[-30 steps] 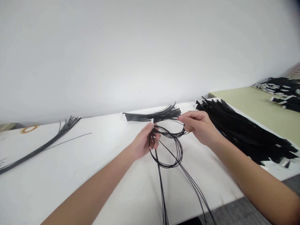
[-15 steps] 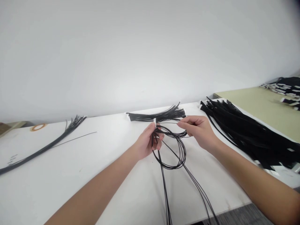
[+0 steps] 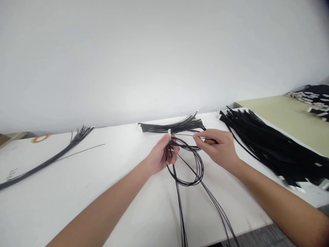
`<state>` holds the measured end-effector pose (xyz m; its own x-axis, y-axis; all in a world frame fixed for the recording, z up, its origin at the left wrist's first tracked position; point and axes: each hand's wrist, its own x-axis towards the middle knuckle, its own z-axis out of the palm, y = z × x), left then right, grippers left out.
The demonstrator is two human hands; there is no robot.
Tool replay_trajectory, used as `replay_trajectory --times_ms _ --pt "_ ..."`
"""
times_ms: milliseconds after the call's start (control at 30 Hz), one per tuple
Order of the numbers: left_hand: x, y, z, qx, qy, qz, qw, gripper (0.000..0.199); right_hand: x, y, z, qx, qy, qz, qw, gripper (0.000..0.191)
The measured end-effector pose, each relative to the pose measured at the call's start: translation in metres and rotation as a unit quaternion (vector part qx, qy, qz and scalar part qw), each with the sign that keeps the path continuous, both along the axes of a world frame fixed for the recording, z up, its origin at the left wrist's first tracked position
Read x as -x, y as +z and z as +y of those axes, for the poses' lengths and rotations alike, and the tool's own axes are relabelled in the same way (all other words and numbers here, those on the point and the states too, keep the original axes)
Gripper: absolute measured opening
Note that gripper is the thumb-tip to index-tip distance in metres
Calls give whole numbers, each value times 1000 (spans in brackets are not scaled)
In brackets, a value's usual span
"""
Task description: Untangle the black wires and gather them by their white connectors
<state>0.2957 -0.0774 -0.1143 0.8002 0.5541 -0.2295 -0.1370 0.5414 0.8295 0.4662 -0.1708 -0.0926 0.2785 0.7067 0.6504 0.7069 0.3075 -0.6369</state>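
Note:
Pinched in my left hand (image 3: pixel 163 154) is a small white connector (image 3: pixel 169 133), together with the black wires (image 3: pixel 199 168) that loop out of it to the right. Their long ends hang down toward the table's front edge. To the right, the thumb and fingers of my right hand (image 3: pixel 217 144) are closed on one thin black wire (image 3: pixel 187 135), which runs across to the connector. Whether the wire's tip sits inside the connector is too small to tell. Just behind both hands lies a bundle of black wires with white ends (image 3: pixel 169 127).
A large pile of black cables with white connectors (image 3: pixel 267 147) covers the right of the white table (image 3: pixel 123 192). A wire bundle (image 3: pixel 53 159) and a loose wire lie left, near an orange ring (image 3: pixel 40 138). More cables (image 3: pixel 313 96) rest on a greenish table (image 3: pixel 272 109).
My right hand has shifted slightly down, its fingers still closed on the wire. My left hand stays nearly in place with the connector.

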Motion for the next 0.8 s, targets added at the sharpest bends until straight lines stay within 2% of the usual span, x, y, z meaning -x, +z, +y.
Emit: replay_trajectory --times_ms 100,300,467,667,800 --pt "0 0 0 1 1 0 1000 34 2 2 -1 -80 5 -104 991 13" --pt "0 0 0 -3 3 1 1000 37 1 0 -1 -76 -12 -156 985 16" --pt "0 0 0 -14 -3 0 1000 36 3 1 -2 -65 8 -119 991 14" --pt "0 -2 -1 -34 -6 -2 999 36 4 7 -6 39 -13 -8 999 10" --pt "0 -3 -2 -45 -9 -4 999 36 3 8 -8 51 -22 25 998 9"
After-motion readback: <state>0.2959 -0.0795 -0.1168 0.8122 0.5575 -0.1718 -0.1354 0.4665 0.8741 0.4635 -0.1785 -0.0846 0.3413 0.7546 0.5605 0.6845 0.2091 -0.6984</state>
